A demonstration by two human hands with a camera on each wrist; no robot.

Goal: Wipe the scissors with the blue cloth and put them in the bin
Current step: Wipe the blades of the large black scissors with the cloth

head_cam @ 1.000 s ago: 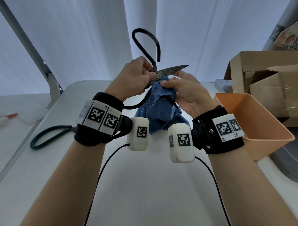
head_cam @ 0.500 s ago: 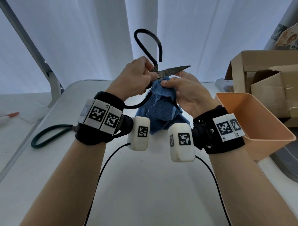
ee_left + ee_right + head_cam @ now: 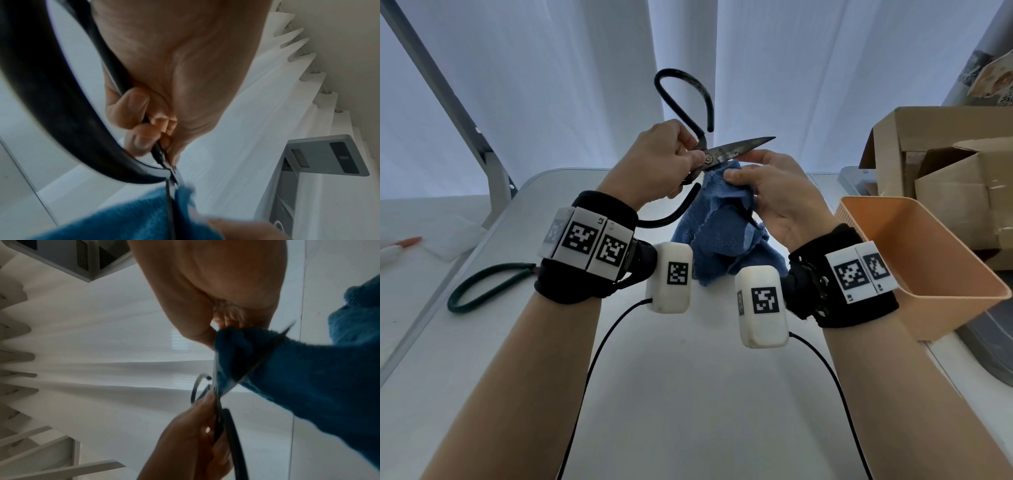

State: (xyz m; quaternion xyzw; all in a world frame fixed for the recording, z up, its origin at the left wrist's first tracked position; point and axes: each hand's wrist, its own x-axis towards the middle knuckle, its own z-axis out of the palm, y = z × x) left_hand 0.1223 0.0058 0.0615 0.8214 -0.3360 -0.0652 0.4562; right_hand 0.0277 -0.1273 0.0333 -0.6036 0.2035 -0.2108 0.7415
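Note:
My left hand (image 3: 671, 161) grips black-handled scissors (image 3: 736, 150) near the pivot, above the table, blades spread apart. One blade points right and lies bare; the other (image 3: 744, 212) runs down into the blue cloth (image 3: 722, 226). My right hand (image 3: 767, 185) pinches the cloth around that lower blade, and the rest of the cloth hangs toward the table. In the left wrist view my left fingers (image 3: 133, 113) curl round the scissors (image 3: 61, 113) handle beside the cloth (image 3: 123, 219). The right wrist view shows the cloth (image 3: 308, 378) folded over a blade (image 3: 257, 365). The orange bin (image 3: 914, 267) stands at the right.
A second pair of scissors with green handles (image 3: 482, 284) lies on the white table (image 3: 688, 394) at the left. Cardboard boxes (image 3: 945, 171) stand behind the bin. A pen (image 3: 400, 248) lies at the far left. White curtains hang behind.
Both hands with scissors and cloth have stayed in nearly the same place; my right hand has shifted the cloth slightly along the lower blade.

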